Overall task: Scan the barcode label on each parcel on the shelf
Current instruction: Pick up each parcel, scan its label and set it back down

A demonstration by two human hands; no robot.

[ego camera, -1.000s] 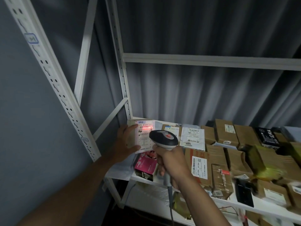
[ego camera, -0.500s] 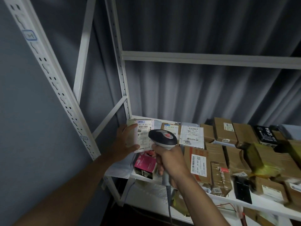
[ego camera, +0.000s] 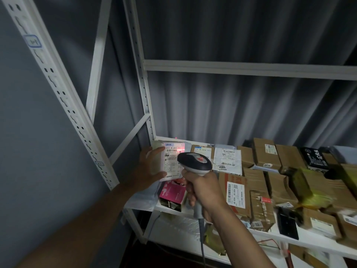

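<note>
1. Right hand: grip wrapped round the handle of the scanner, cable hanging below. The scanner is taken as landmark.
2. Left hand, just left of the scanner: fingers clamped on the edges of a white parcel, held upright at the shelf's left end, label facing the scanner.
3. Red glow falls on the label's top right, beyond the scanner head. Judged: scan in progress.
4. Right of the scanner and beyond: many labelled parcels lying on the shelf. Judged: most of the task is left; which are done cannot be told.
</note>
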